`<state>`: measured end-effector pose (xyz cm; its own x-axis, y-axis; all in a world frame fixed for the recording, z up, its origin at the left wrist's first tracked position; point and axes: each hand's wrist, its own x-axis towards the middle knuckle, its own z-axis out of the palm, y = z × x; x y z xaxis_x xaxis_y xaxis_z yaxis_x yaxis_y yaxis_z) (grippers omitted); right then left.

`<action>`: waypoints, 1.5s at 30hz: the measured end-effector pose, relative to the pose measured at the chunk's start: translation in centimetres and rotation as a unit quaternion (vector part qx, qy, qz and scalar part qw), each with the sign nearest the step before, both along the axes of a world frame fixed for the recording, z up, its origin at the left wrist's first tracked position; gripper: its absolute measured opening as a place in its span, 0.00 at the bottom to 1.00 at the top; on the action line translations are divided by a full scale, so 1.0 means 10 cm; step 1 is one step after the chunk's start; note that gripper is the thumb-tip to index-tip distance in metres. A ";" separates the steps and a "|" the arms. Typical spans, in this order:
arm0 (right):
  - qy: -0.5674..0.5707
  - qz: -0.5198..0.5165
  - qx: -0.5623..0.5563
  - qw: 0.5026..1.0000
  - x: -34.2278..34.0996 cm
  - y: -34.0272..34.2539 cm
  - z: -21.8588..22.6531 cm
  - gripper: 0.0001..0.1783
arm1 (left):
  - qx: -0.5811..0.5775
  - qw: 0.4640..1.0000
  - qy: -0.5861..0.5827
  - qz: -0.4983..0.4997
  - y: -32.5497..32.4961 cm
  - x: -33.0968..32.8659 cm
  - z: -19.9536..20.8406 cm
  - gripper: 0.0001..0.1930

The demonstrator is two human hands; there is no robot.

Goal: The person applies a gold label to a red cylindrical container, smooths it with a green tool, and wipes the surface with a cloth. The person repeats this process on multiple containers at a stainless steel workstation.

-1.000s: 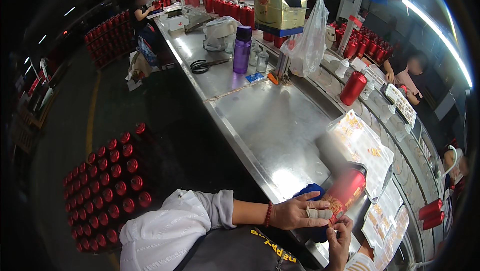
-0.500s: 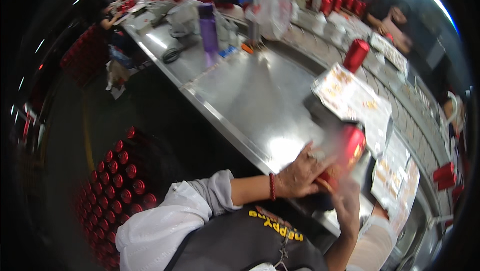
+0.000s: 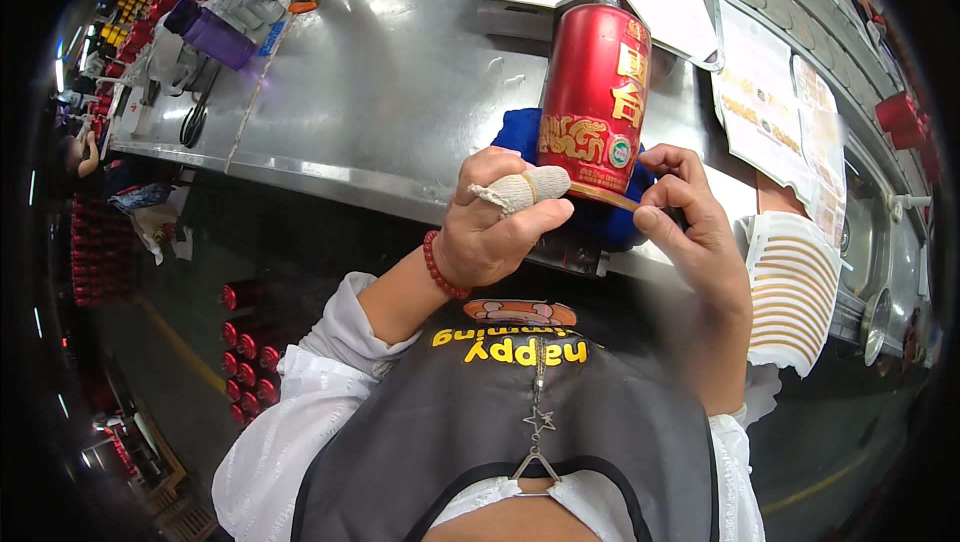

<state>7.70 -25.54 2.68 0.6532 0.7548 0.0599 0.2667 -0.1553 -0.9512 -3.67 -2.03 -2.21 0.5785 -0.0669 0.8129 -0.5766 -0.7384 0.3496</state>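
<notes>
A red bottle point(image 3: 592, 82) with gold lettering and a gold ornamental band leans on a blue cloth point(image 3: 520, 132), its base toward me. A thin gold strip point(image 3: 605, 197) runs along the bottle's base edge. My left hand point(image 3: 505, 212) is closed against the base's left side. A white wrap point(image 3: 525, 189) covers one of its fingers, whose tip touches the bottle at the strip's left end. My right hand point(image 3: 690, 217) pinches the strip's right end between thumb and finger. Beside the right forearm hangs a white sheet of curved gold strips point(image 3: 795, 287).
A tray point(image 3: 715, 32) of gold-printed sheets lies beyond the bottle, and more printed sheets point(image 3: 765, 107) lie to its right. A purple bottle point(image 3: 215, 37) stands on the metal table point(image 3: 400, 62) at far left. Red bottles point(image 3: 245, 372) are grouped below the table's left edge.
The view has turned and dipped toward my hands. The bottle, blurred before, is now sharp, and the gold strip at its base shows between my hands.
</notes>
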 end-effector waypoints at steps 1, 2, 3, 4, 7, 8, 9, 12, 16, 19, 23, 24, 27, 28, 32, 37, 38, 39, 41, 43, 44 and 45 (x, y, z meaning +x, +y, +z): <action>0.001 0.000 -0.002 1.000 0.02 -0.01 -0.01 0.10 | 0.022 1.000 -0.005 -0.014 0.01 0.02 0.02 0.18; 0.001 0.000 -0.005 1.000 0.04 -0.03 -0.02 0.10 | 0.043 0.999 -0.010 -0.028 0.03 0.04 0.05 0.17; 0.002 0.000 -0.008 1.000 0.05 -0.05 -0.02 0.10 | 0.065 0.997 -0.014 -0.042 0.04 0.06 0.09 0.17; 0.007 0.003 -0.001 1.000 0.05 -0.05 -0.02 0.10 | 0.081 0.995 -0.017 -0.047 0.06 0.08 0.12 0.17; 0.019 0.013 0.021 1.000 0.04 -0.07 0.08 0.10 | 0.121 0.991 -0.026 -0.054 0.11 0.13 0.16 0.15; 0.019 0.018 0.029 0.999 0.02 -0.06 0.14 0.10 | 0.128 0.990 -0.030 -0.053 0.12 0.13 0.15 0.14; 0.019 0.023 0.036 0.999 0.02 -0.06 0.17 0.10 | 0.135 0.989 -0.034 -0.051 0.13 0.14 0.15 0.14; 0.010 -0.006 -0.018 1.000 0.07 -0.10 0.08 0.12 | 0.142 0.987 -0.041 -0.068 0.14 0.16 0.15 0.13; 0.011 -0.014 -0.008 1.000 0.07 -0.10 -0.05 0.13 | 0.178 0.978 -0.074 -0.075 0.11 0.25 0.20 0.16; 0.025 -0.017 -0.016 0.999 0.08 -0.09 -0.05 0.13 | 0.192 0.978 -0.043 -0.066 0.12 0.25 0.12 0.16; 0.024 -0.017 -0.018 0.999 0.09 -0.09 -0.06 0.13 | 0.223 0.971 -0.043 -0.078 0.12 0.30 0.14 0.16; 0.023 -0.017 -0.017 0.999 0.09 -0.10 -0.06 0.13 | 0.226 0.970 -0.043 -0.077 0.13 0.30 0.14 0.16; 0.002 -0.014 -0.008 1.000 0.09 -0.11 -0.10 0.13 | 0.223 0.970 -0.047 -0.083 0.11 0.34 0.15 0.16; 0.003 -0.013 -0.010 1.000 0.09 -0.12 -0.10 0.13 | 0.232 0.968 -0.046 -0.088 0.10 0.36 0.18 0.17; 0.014 -0.011 -0.015 1.000 0.10 -0.13 -0.09 0.14 | 0.273 0.954 -0.027 -0.121 0.12 0.41 0.33 0.22; 0.019 -0.013 -0.011 1.000 0.09 -0.13 -0.10 0.12 | 0.283 0.956 -0.035 -0.073 0.11 0.33 0.27 0.19; -0.001 -0.013 -0.007 1.000 0.11 -0.13 -0.14 0.12 | 0.296 0.951 -0.047 -0.078 0.10 0.36 0.33 0.19; -0.021 -0.013 -0.004 1.000 0.11 -0.14 -0.17 0.12 | 0.310 0.945 -0.059 -0.083 0.08 0.38 0.36 0.19; 0.002 -0.010 -0.012 1.000 0.11 -0.15 -0.16 0.12 | 0.292 0.951 -0.044 -0.090 0.08 0.40 0.31 0.19; 0.007 -0.011 -0.015 1.000 0.10 -0.14 -0.15 0.12 | 0.294 0.950 -0.046 -0.095 0.07 0.41 0.29 0.20; 0.000 -0.013 -0.015 1.000 0.10 -0.12 -0.14 0.12 | 0.280 0.955 -0.047 -0.088 0.09 0.38 0.27 0.20; -0.006 -0.016 -0.014 1.000 0.09 -0.11 -0.14 0.12 | 0.265 0.960 -0.048 -0.080 0.12 0.36 0.24 0.20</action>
<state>8.64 -26.65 1.30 0.6767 0.7347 0.0477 0.2731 -0.1903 -0.9430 -0.11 -0.85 0.19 0.4506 -0.5678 0.6889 -0.7089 -0.6966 -0.1105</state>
